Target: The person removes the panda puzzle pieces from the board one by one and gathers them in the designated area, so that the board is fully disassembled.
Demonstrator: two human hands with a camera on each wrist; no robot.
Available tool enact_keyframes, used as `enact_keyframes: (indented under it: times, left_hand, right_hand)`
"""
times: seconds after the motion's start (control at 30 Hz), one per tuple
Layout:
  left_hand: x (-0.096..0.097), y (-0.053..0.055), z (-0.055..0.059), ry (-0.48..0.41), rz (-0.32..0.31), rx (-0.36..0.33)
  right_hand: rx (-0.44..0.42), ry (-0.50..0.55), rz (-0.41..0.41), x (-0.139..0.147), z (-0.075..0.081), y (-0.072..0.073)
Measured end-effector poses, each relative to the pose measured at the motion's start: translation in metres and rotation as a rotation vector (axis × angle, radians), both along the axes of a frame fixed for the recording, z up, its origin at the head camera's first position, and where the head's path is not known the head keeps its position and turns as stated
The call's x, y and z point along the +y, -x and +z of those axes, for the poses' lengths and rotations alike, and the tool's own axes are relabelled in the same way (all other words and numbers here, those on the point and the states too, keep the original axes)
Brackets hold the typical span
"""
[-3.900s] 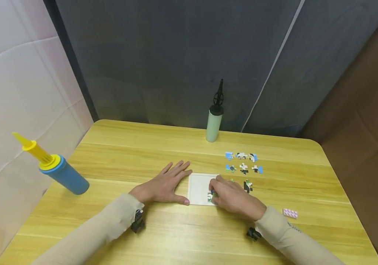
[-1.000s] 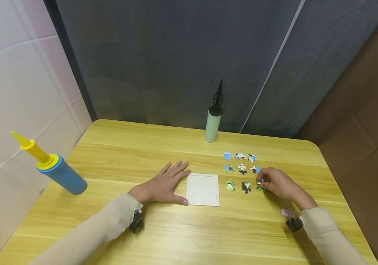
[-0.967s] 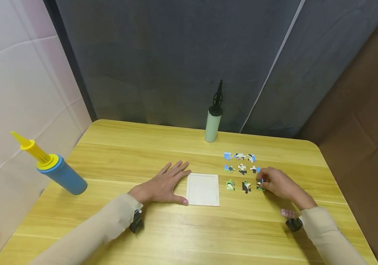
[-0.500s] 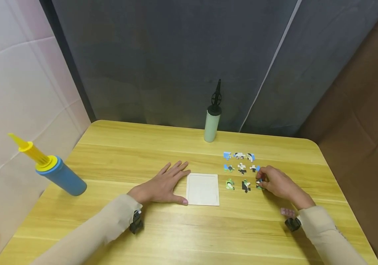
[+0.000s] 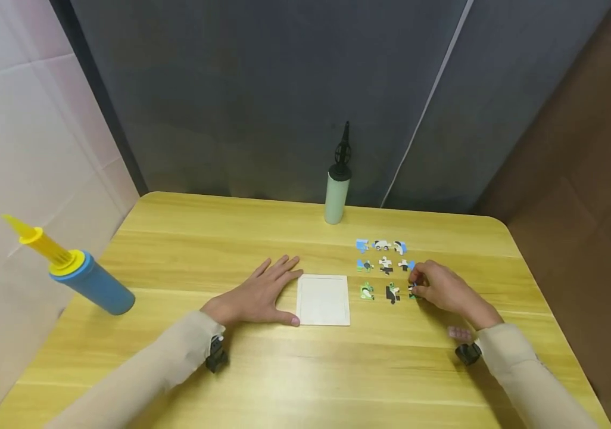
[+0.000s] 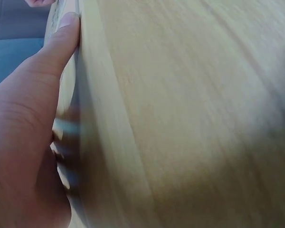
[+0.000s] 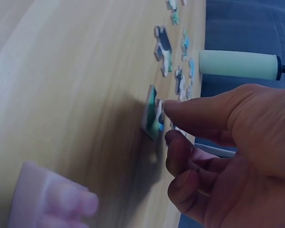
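My left hand [image 5: 257, 298] lies flat on the table with spread fingers, its thumb and index fingertip at the left edge of a square white puzzle tray [image 5: 324, 301]. Nothing lies in that tray. Over to the right, my right hand [image 5: 445, 289] pinches a green, black and blue jigsaw piece [image 7: 152, 116] low at the table; the index fingertip is partly hidden behind the thumb. This piece is at the right end of the nearest of three rows. A black-and-white piece [image 5: 392, 293] and a green-and-white piece [image 5: 367, 291] lie to its left.
Two farther rows of jigsaw pieces, including a white-and-black one [image 5: 385, 266], lie behind. A pink toy brick [image 5: 460, 333] sits under the right wrist. A green hand pump [image 5: 336, 199] stands at the back, and a blue-and-yellow pump [image 5: 96, 283] at the left.
Nearly four seconds ago my right hand was over the tray with a piece; it has since moved right to the row's end. Lately the hands have barely moved, while the view shifted slightly.
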State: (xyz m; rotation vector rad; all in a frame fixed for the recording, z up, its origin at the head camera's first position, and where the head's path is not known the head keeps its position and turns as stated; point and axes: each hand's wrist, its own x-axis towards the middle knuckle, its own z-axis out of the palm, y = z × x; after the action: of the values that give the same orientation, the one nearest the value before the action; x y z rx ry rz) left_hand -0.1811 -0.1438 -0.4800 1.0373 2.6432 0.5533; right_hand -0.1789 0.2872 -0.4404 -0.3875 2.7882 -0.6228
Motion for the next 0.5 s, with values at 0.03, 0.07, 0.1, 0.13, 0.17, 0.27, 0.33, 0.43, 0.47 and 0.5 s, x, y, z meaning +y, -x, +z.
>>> enact_keyframes:
  times: [0.03,0.07,0.1,0.13,0.17,0.27,0.33,0.43,0.47,0.5]
  left_hand:
    - [-0.0012,0.0005,0.0005,-0.001,0.003,0.0]
    - [-0.0024,0.001,0.0009,0.0,0.005,0.001]
    - [-0.0035,0.0012,0.0012,0.003,0.005,-0.001]
    - [-0.0045,0.0014,0.0014,0.01,0.005,0.002]
    - [-0.0056,0.0016,0.0012,0.013,0.005,0.004]
    - [-0.0082,0.0019,0.001,0.015,0.004,0.005]
    - [-0.0093,0.0025,0.0015,0.013,-0.001,0.008]
    - [-0.0082,0.0041,0.0047,0.004,-0.011,0.001]
    - [-0.0079,0.0048,0.0056,0.009,-0.017,0.001]
    - [-0.0078,0.0056,0.007,0.014,-0.023,-0.005]
  right_hand:
    - [0.001,0.005,0.0,-0.0005,0.0011,0.0013]
    - [0.004,0.009,-0.001,-0.0007,0.0019,0.0024]
    - [0.005,0.012,0.001,-0.0005,0.0026,0.0033]
    - [0.006,0.012,-0.002,-0.0004,0.0033,0.0037]
    - [0.007,0.01,0.001,-0.0001,0.0041,0.0041]
    - [0.011,0.005,0.001,0.0006,0.0049,0.0049]
    - [0.014,0.002,0.004,0.001,0.0052,0.0047]
    - [0.013,0.002,0.008,0.0019,0.0063,0.0039]
    - [0.011,0.004,0.012,0.0021,0.0068,0.0039]
    - [0.011,0.005,0.019,0.002,0.0076,0.0039]
